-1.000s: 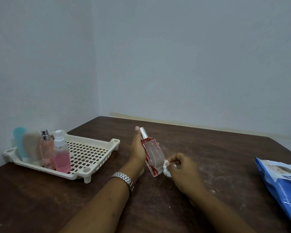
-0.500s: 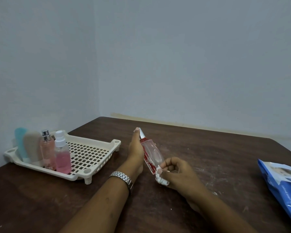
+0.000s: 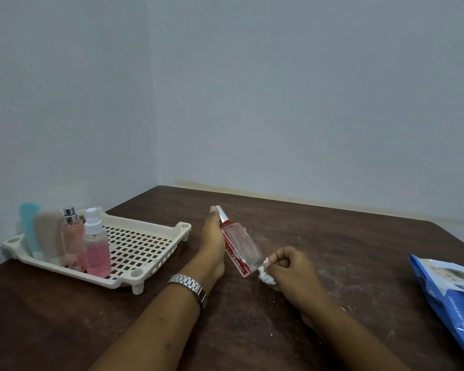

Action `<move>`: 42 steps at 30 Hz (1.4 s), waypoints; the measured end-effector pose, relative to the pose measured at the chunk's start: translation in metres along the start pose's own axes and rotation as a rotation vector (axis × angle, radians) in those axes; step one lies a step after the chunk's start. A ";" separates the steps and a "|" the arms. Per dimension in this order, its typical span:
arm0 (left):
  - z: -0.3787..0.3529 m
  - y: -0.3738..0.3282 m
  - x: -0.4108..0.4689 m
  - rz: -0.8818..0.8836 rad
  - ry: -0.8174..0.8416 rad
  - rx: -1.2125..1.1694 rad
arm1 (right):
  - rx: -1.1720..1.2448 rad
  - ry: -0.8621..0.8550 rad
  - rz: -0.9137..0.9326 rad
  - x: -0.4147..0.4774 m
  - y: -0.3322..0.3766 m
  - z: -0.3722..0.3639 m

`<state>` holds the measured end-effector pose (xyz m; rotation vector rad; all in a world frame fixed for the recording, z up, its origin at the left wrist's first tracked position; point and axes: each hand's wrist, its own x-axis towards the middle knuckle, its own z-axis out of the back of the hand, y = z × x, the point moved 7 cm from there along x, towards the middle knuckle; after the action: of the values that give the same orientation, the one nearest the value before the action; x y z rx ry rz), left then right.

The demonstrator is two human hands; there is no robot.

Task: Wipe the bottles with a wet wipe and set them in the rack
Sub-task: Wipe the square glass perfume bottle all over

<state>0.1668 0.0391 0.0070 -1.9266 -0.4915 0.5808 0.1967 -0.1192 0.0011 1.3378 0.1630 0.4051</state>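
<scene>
My left hand (image 3: 212, 241) grips a clear bottle (image 3: 240, 249) with red trim and a silver cap, tilted with the cap up and to the left, over the middle of the table. At the bottle's lower end my right hand (image 3: 292, 271) pinches a crumpled white wet wipe (image 3: 265, 275) against it. A cream slotted rack (image 3: 145, 247) sits at the left. In its left part stand a teal bottle (image 3: 28, 226), a beige bottle (image 3: 48, 234), a pale pink spray bottle (image 3: 72, 236) and a pink bottle with a white sprayer (image 3: 97, 247).
A blue wet-wipe pack (image 3: 450, 290) lies at the table's right edge. The dark wooden table (image 3: 332, 236) meets grey walls at the back and left. A metal watch (image 3: 189, 286) is on my left wrist.
The bottle has tilted further over in my left hand. My right hand with the wipe slid down its side and now holds it at the bottle's lower end.
</scene>
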 end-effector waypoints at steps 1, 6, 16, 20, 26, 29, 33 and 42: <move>0.000 -0.001 -0.002 -0.011 0.003 -0.025 | 0.000 -0.009 -0.011 0.000 0.000 0.001; -0.005 -0.007 -0.012 -0.066 0.004 -0.145 | 0.107 -0.077 -0.063 0.001 -0.001 0.008; 0.011 -0.011 -0.005 -0.114 -0.127 -0.291 | 0.310 0.104 -0.064 -0.021 0.012 -0.027; -0.003 -0.010 -0.015 -0.114 -0.016 -0.256 | 0.242 -0.030 -0.052 -0.010 0.007 -0.005; -0.015 -0.007 -0.024 -0.099 0.054 -0.270 | 0.330 -0.179 -0.053 0.000 0.002 0.022; -0.010 -0.008 -0.020 -0.128 0.034 -0.260 | 0.347 -0.124 -0.068 -0.005 0.000 0.007; 0.000 -0.010 -0.009 -0.158 -0.005 -0.267 | 0.353 -0.027 -0.051 -0.013 0.005 -0.011; -0.024 -0.020 -0.021 -0.366 0.205 -0.070 | 0.180 -0.190 0.074 -0.002 0.012 0.024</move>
<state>0.1626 0.0180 0.0381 -1.8754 -0.7177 0.1304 0.2006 -0.1394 0.0178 1.5549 -0.0094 0.3289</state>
